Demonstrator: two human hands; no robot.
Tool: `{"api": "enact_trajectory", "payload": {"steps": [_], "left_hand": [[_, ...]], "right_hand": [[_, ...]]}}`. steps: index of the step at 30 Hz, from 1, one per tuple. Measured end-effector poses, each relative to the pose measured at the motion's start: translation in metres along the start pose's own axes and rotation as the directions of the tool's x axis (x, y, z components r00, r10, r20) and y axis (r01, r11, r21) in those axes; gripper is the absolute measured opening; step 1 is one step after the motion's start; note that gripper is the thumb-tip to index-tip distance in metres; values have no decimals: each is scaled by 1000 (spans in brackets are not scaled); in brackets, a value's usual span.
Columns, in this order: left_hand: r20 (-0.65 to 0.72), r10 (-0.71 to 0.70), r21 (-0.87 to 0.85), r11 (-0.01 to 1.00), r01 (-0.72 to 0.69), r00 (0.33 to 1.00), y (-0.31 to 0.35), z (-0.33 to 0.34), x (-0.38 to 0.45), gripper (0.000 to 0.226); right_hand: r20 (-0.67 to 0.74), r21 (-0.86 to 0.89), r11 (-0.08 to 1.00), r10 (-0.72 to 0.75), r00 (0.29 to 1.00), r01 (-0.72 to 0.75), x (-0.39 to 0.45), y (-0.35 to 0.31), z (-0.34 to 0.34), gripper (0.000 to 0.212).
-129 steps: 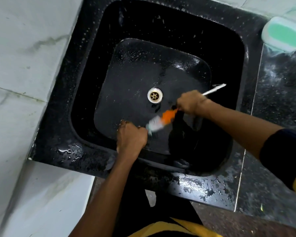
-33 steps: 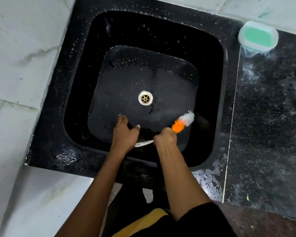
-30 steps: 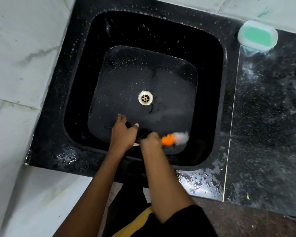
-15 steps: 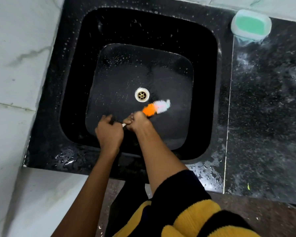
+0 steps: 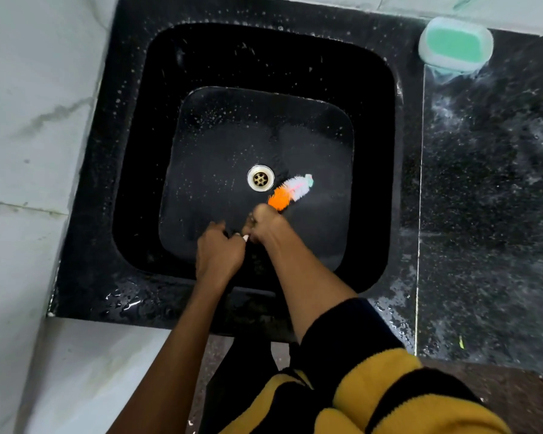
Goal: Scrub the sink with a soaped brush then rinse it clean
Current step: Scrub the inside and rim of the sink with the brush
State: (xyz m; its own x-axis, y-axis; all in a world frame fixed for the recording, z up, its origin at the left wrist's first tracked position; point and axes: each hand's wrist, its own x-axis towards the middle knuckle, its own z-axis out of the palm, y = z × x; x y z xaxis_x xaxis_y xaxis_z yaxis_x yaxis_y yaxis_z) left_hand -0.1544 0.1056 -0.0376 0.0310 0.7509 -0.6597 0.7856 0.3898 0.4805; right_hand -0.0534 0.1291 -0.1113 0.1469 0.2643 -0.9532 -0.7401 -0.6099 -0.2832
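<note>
Here, both hands grip the brush [image 5: 290, 192] handle inside the black sink [image 5: 132, 170]: right hand [image 5: 264, 225] nearest the bristles, left hand [image 5: 220, 253] at the handle's end. Bristles lie at 4 o'clock, just beside the drain [image 5: 260, 178]. Soap dish [image 5: 455, 43] at 2 o'clock on the counter [image 5: 489, 189].

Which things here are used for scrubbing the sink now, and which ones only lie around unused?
In use:
- brush, bristles on the basin floor beside the drain
- black sink
- right hand, gripping the brush handle
- left hand, curled at the handle's white end

Lying about:
- green soap in its dish, on the counter corner
- speckled wet counter
</note>
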Motion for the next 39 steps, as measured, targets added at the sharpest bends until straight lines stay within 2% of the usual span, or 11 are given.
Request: {"api": "enact_trajectory", "payload": {"steps": [7, 9, 12, 16, 19, 24, 29, 31, 33, 37, 39], "left_hand": [[118, 29, 59, 998, -36, 993, -7, 3, 11, 45], [109, 34, 63, 997, -41, 993, -9, 4, 14, 48], [102, 38, 62, 997, -44, 994, -8, 5, 14, 52], [91, 46, 84, 995, -53, 995, -11, 5, 16, 58], [82, 49, 75, 996, -56, 995, -11, 6, 18, 60], [99, 25, 52, 998, -30, 995, -12, 8, 23, 63], [102, 14, 47, 999, -19, 995, -12, 6, 23, 65], [118, -6, 42, 999, 1, 993, -11, 8, 24, 67], [124, -18, 43, 999, 13, 992, -9, 7, 24, 67], [117, -4, 29, 1000, 0, 993, -8, 7, 23, 65], [117, -8, 26, 1000, 5, 993, -8, 7, 23, 65]], "right_hand": [[-279, -204, 963, -231, 932, 177, 23, -40, -72, 36], [-249, -305, 926, -304, 920, 223, 31, -49, -81, 29], [-155, -735, 662, -379, 912, 150, 53, -45, -75, 21], [-15, -909, 364, -515, 857, 203, 51, -57, -54, 36], [-155, -932, 356, -564, 811, 69, 53, -78, -60, 36], [220, -949, 136, -355, 909, 283, 63, -36, -39, 41], [27, -974, 176, -532, 847, 142, 56, -68, -43, 41], [129, -984, 45, -491, 861, 173, 46, -54, -42, 42], [207, -967, 41, -446, 871, 251, 41, -39, -44, 43], [-63, -992, 125, -572, 818, 11, 51, -61, -83, 39], [-21, -1000, 27, -550, 835, -7, 45, -48, -91, 37]]}}
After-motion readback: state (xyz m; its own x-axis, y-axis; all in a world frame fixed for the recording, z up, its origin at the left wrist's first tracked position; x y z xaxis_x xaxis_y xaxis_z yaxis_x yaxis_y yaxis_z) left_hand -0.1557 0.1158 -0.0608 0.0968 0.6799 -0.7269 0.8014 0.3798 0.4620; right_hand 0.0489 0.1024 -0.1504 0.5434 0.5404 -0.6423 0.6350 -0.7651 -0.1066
